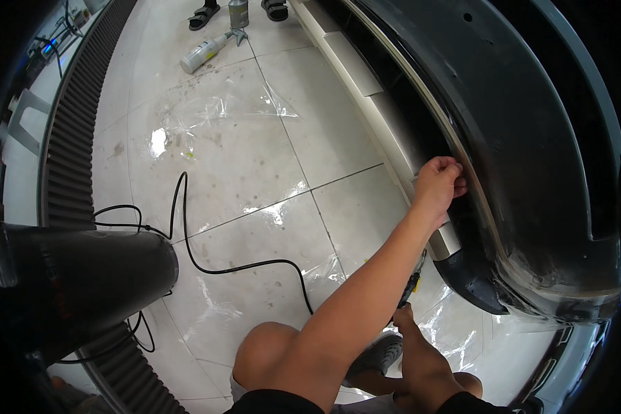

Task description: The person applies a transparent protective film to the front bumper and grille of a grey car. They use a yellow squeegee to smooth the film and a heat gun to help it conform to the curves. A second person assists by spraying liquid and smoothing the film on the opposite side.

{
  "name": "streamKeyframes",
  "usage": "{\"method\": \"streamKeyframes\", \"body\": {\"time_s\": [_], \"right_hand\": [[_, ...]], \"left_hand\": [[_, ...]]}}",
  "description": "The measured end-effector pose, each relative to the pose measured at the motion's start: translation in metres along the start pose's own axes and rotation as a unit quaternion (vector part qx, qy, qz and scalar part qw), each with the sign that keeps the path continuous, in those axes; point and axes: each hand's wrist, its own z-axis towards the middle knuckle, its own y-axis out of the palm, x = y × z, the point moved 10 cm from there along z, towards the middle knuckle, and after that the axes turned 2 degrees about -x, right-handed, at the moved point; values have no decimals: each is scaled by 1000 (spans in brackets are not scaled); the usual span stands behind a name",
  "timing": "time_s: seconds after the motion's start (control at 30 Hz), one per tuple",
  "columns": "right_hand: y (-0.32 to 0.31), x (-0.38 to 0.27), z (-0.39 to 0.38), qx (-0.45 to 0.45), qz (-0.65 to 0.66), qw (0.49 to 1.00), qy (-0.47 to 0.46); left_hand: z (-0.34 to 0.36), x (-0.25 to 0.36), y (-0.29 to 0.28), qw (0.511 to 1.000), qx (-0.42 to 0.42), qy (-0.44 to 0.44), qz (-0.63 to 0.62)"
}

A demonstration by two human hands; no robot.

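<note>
My left hand (440, 181) reaches to the inner edge of a dark car bumper (524, 131). Its fingers are pinched together at that edge; what lies between them is too small to make out. Wrinkled clear film (541, 279) clings to the bumper's near lower corner. Lower down, my right hand (403, 315) is closed around a black and yellow hand tool (411, 284), mostly hidden behind my left forearm. A black cord (245, 267) runs over the floor and passes behind that forearm.
A large black cylinder (96, 283) stands at left beside a ribbed dark panel (76, 131). Scraps of clear film (217, 108) lie on the wet tiled floor (248, 165). Farther off are a spray bottle (203, 55), a grey can (239, 14) and another person's sandalled feet (204, 15).
</note>
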Motion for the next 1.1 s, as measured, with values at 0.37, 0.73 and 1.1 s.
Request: {"method": "streamKeyframes", "body": {"time_s": [0.37,0.73,1.1], "right_hand": [[-2,52,46,-11,-100,979,-178],[-5,0,-7,7,-108,993,-55],[-17,-57,-32,54,-68,995,-53]], "left_hand": [[1,-5,-7,996,0,8,-92],[31,39,-8,1000,-18,2,4],[48,25,-24,999,-28,38,-8]]}}
